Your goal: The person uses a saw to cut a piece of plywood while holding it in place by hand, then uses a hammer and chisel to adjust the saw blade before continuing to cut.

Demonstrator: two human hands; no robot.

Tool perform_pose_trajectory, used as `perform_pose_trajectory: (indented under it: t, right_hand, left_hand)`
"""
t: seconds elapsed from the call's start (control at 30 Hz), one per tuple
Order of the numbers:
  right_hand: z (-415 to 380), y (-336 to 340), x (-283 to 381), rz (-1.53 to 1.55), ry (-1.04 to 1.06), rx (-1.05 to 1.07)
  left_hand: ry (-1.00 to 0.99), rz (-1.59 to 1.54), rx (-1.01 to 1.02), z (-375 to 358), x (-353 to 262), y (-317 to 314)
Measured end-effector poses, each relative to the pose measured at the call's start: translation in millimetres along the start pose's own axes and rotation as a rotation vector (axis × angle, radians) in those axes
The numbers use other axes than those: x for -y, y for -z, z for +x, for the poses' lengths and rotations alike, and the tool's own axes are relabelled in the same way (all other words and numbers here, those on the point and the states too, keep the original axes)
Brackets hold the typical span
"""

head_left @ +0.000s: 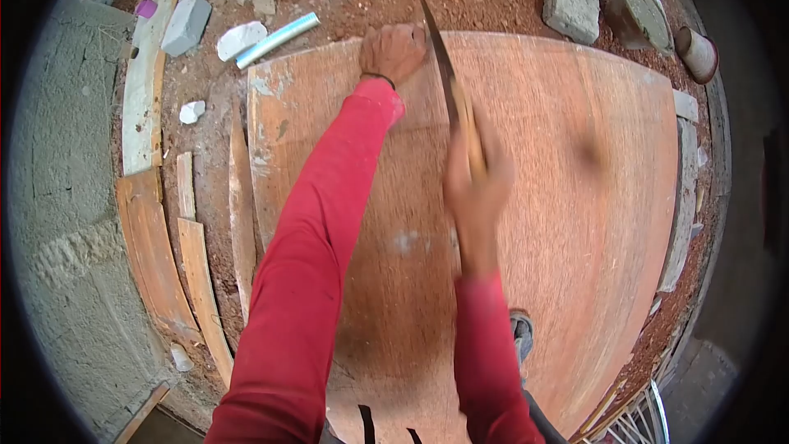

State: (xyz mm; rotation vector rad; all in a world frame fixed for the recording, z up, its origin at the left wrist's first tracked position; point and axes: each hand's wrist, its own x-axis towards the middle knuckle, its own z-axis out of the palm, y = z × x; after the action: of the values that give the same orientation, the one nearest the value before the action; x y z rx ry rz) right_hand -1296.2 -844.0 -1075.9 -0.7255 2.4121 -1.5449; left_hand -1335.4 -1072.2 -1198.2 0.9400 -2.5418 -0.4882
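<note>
Right-hand grip wraps snugly around a handsaw; left hand curls at the far edge of the plywood, its hold unclear. Steady, straight strokes should cut cleanest.

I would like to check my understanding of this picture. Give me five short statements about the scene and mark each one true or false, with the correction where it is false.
1. The right hand holds a handsaw. True.
2. The handsaw's tip points toward the person's body. False: it points away from the body.
3. A dark band goes around the left wrist. True.
4. The left hand is on the saw's handle. False: it is at the far edge of the plywood sheet.
5. The shiny tube lies outside the plywood sheet, beside a white chunk. True.
</note>
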Motion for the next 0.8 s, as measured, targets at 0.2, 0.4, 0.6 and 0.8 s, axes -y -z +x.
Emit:
perform_pose_trajectory:
  t: [0.2, 0.4, 0.6, 0.8]
  right_hand:
    - [-34, 10, 9, 0.057, 0.123, -0.094]
    - [44, -29, -4, -0.118, 0.103, -0.008]
    - [-35, 16, 11, 0.005, 0.21, -0.057]
    - [1, -5, 12, -0.065, 0.127, -0.035]
  left_hand:
    - [-0.018, 0.072, -0.039, 8, 2, 1]
    - [0.076, 0.052, 0.008, 2, -2, -1]
    - [0.018, 0.064, 0.023, -3, -5, 5]
    - [-0.018, 0.084, 0.036, 5, -3, 7]
